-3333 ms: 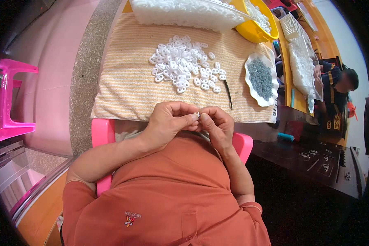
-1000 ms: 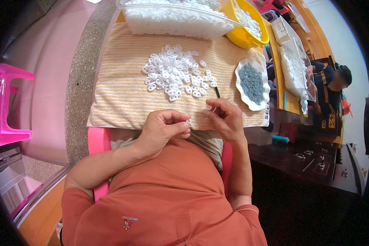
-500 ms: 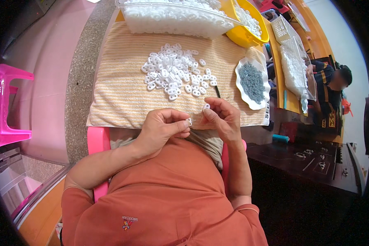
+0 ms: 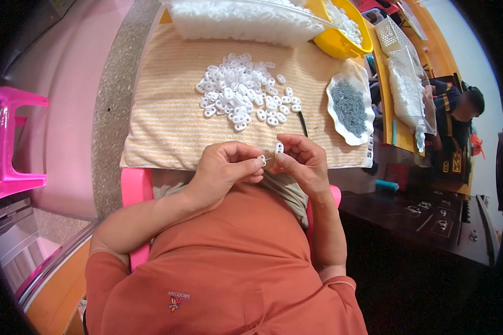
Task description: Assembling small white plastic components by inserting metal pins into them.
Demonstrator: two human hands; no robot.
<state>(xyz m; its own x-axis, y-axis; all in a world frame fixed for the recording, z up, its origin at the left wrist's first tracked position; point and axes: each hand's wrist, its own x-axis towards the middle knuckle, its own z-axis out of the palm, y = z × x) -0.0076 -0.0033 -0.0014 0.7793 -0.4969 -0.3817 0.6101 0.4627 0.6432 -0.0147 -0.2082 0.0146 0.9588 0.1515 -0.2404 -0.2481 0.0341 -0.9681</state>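
Note:
Above my lap, at the near edge of the towel, both hands work close together. My left hand pinches a small white looped piece between thumb and forefinger; a thin pin seems to stick out of it toward the right. In my right hand, thumb and fingers grip a white oval two-hole plastic piece, held upright with its holes showing. The two pieces are a small gap apart. Beyond them a pile of similar white two-hole pieces lies on the striped towel.
A scalloped white dish holds small grey-blue pieces. Beside it lies a thin black stick. A clear bin and a yellow basket, both with white pieces, stand behind. Another person sits at the far right.
The piece in my right hand has turned so its holes show more, and the hands are slightly closer. The thin pin by my left fingers shows more clearly. The whole view has shifted a little.

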